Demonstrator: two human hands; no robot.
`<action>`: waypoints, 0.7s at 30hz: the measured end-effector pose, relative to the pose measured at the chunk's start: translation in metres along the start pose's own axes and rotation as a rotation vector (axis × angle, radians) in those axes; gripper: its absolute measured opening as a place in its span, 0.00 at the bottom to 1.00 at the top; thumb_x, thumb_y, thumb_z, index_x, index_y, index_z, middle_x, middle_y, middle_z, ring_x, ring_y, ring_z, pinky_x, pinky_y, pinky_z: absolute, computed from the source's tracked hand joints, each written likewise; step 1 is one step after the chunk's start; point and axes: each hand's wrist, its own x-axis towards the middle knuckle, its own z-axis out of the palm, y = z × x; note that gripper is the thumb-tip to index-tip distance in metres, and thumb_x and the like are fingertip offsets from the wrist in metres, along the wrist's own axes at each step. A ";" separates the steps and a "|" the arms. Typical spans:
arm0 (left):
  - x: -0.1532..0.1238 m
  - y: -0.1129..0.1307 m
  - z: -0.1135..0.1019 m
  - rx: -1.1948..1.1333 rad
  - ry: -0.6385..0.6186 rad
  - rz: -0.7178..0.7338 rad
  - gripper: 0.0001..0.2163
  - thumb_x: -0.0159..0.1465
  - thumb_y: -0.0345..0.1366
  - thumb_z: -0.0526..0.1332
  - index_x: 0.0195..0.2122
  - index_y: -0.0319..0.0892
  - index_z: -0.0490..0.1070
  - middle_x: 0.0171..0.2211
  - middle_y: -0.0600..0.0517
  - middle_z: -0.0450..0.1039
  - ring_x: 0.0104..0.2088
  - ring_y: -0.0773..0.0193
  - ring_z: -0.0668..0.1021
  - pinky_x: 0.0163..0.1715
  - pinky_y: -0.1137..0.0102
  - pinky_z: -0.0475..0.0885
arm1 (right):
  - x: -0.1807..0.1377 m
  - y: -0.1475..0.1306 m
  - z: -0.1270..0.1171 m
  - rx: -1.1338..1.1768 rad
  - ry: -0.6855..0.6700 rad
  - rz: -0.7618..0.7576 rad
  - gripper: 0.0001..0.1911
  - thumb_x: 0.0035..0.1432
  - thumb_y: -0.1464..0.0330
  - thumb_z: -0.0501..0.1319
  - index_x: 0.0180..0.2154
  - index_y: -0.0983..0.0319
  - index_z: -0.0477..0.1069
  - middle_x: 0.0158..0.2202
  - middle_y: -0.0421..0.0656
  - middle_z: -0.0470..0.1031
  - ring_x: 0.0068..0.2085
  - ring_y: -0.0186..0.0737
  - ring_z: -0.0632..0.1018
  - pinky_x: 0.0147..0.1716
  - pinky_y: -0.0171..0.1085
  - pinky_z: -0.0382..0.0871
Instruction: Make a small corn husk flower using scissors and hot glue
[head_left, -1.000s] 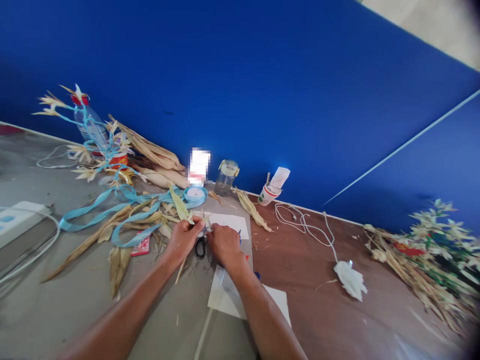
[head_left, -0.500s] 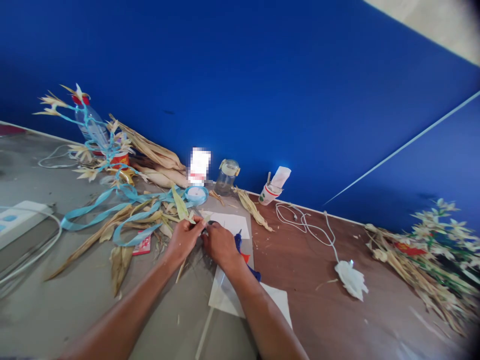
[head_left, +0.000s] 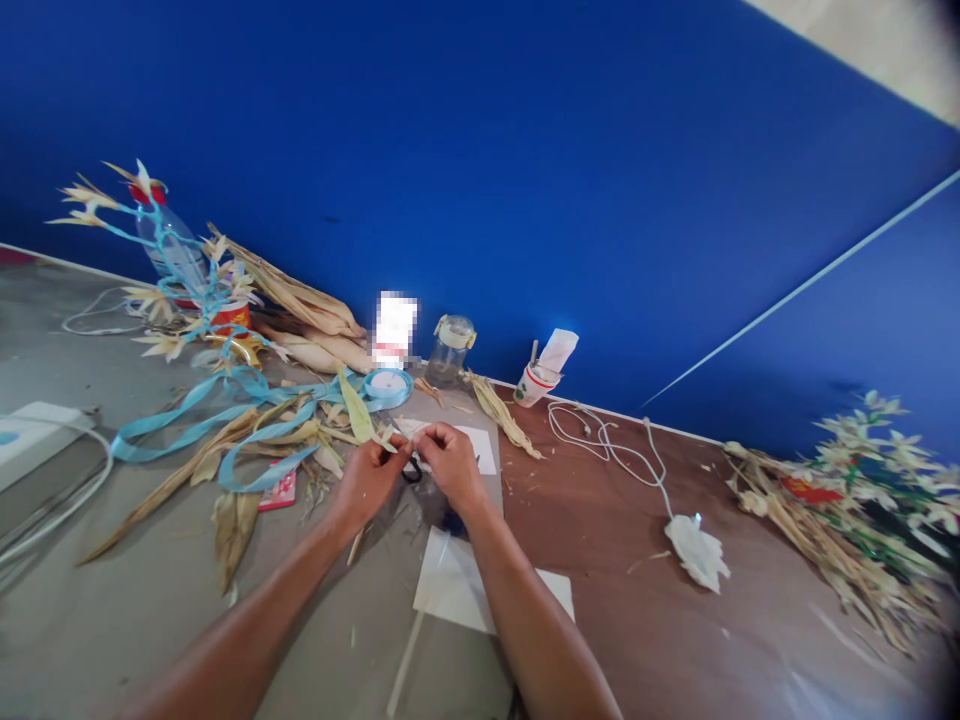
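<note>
- Our left hand (head_left: 369, 482) is near the middle of the tabletop (head_left: 315, 640), its thumb and fingers drawn narrow around a pale husk strip (head_left: 388, 437) that pokes out past the fingertips.
- Our right hand (head_left: 452, 468) is just to the right, fingers bent and brought narrow toward the left fingertips; we cannot tell whether it grips anything.
- Between our two hands we see the black handle of the scissors (head_left: 412, 471); we cannot tell whether a finger touches it.
- A green husk leaf (head_left: 355, 408) rises just beyond our left hand, at the right end of a heap of dry husks (head_left: 247, 430).
- Blue ribbon (head_left: 176, 438) loops over that heap, and to its right we find the ribbon spool (head_left: 388, 384).
- On the near side of the heap, we see a red packet (head_left: 278, 490) partly covered by ribbon.
- One white sheet (head_left: 450, 580) lies under our right forearm, and another white paper (head_left: 484, 452) is beyond our right hand.
- Along the far edge we have a lidded clear jar (head_left: 448, 355) and, to its right, a cup with a red band (head_left: 534, 386).
- At far left, we see a red-capped bottle (head_left: 171, 245) behind blue-stemmed husk flowers (head_left: 156, 302).
- At the right, we see white flowers (head_left: 874, 440) beside more dry husks.
</note>
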 end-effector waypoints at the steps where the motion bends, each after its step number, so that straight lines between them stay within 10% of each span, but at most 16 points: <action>1: -0.001 0.000 0.001 0.008 0.012 -0.001 0.06 0.50 0.36 0.64 0.27 0.40 0.74 0.17 0.56 0.65 0.19 0.68 0.64 0.19 0.74 0.57 | 0.000 0.000 0.000 0.021 0.020 0.012 0.11 0.49 0.63 0.58 0.23 0.63 0.70 0.19 0.35 0.67 0.23 0.31 0.66 0.25 0.30 0.60; 6: -0.007 0.002 0.006 -0.089 -0.005 0.049 0.15 0.52 0.38 0.62 0.41 0.40 0.73 0.20 0.56 0.66 0.21 0.66 0.67 0.23 0.72 0.61 | 0.004 -0.004 -0.009 0.223 0.154 0.085 0.10 0.47 0.63 0.58 0.24 0.63 0.69 0.17 0.34 0.64 0.21 0.30 0.64 0.24 0.30 0.59; 21: -0.009 0.018 0.001 -0.293 -0.076 -0.086 0.13 0.51 0.43 0.65 0.33 0.38 0.72 0.25 0.51 0.74 0.16 0.73 0.64 0.18 0.75 0.57 | -0.006 -0.029 -0.013 0.357 0.145 0.039 0.09 0.46 0.63 0.59 0.23 0.64 0.69 0.17 0.34 0.63 0.22 0.29 0.64 0.24 0.30 0.60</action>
